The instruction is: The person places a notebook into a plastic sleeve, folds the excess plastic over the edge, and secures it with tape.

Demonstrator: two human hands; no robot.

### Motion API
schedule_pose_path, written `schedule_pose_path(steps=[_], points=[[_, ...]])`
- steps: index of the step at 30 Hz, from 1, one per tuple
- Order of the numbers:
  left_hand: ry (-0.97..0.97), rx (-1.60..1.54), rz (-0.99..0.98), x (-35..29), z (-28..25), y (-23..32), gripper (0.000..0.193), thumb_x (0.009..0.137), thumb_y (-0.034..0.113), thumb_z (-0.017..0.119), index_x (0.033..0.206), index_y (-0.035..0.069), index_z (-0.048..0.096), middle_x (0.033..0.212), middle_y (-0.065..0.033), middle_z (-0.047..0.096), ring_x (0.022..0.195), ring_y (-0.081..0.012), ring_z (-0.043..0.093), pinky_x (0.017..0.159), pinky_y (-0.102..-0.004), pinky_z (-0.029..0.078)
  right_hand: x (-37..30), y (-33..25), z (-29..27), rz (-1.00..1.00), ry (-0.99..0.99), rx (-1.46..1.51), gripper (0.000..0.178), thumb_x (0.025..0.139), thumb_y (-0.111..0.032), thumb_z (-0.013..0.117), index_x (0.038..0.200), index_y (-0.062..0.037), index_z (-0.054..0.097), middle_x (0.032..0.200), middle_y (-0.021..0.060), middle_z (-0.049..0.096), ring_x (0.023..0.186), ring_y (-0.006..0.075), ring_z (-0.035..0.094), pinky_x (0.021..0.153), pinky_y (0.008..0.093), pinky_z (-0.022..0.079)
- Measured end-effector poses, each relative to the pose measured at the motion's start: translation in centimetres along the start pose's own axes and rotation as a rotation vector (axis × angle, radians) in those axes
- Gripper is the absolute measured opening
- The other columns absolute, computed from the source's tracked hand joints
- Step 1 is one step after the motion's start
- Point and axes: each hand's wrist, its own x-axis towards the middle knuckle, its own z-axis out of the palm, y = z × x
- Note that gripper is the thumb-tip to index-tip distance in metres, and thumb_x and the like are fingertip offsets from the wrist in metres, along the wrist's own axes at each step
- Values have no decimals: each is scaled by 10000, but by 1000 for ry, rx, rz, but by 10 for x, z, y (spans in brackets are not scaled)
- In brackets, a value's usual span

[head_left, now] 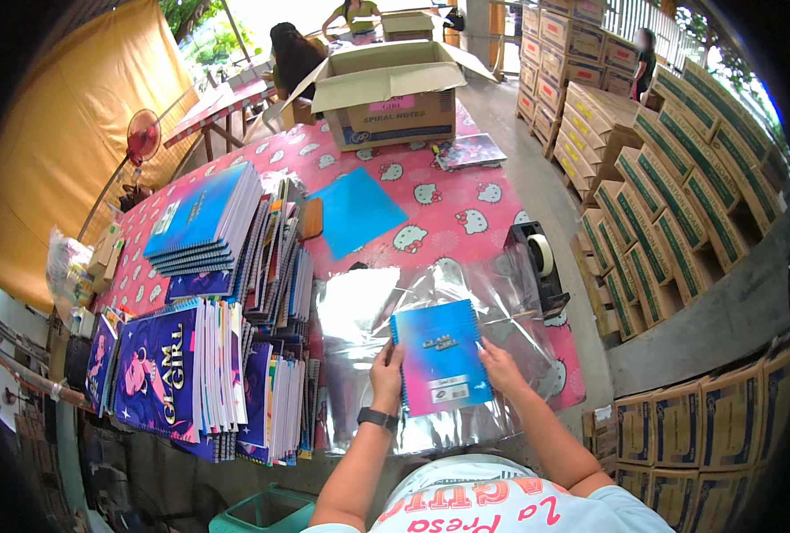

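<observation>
Between my two hands is a spiral notebook (444, 364) with a blue and pink cover, held over a sheet of clear plastic film (351, 311). My left hand (386, 369) grips its left edge, with a dark watch on that wrist. On the opposite edge, my right hand (500, 366) closes its fingers around the side. Just left of the film stand tall stacks of spiral notebooks (159, 373) with purple covers. Behind them lies a pile of blue and pink notebooks (201, 213).
A tape dispenser (544, 266) stands at the table's right edge. Beyond the film are a blue sheet (358, 211) and an open cardboard box (395, 107). Stacked cartons (670, 204) line the right side. A teal bin (262, 511) sits below; people are at the far end.
</observation>
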Motion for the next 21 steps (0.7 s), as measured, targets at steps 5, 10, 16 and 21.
schedule_pose_path(steps=[5,10,16,21], points=[[90,129,-27,-8,8,-23,446,925,395,503,1114,5,610,941,-74,637,824,-124,563,733,-263,443,-5,-11,1,22,102,-224,518,883,-269,537,1305,10,426,1105,257,581,1043,303,577,870,365,438],[27,-66,-128,-6,-11,-14,384,949,331,474,1063,-2,628,917,-54,638,775,-119,562,708,-255,452,-26,-64,10,-6,115,-364,632,760,-233,707,1275,30,452,1060,260,607,1015,295,602,859,372,468],[62,-11,-101,1,-15,-8,335,941,251,484,1052,-32,626,937,-64,652,784,-111,571,695,-255,456,-8,-16,13,9,41,136,803,662,-172,796,1302,72,377,1217,274,517,1108,271,549,931,327,429],[135,266,0,-16,7,6,364,953,289,434,967,-15,634,820,-113,659,739,-194,605,687,-323,459,-5,-22,5,23,-38,-88,867,628,-182,809,1320,61,347,1147,247,551,1054,314,558,899,356,435]])
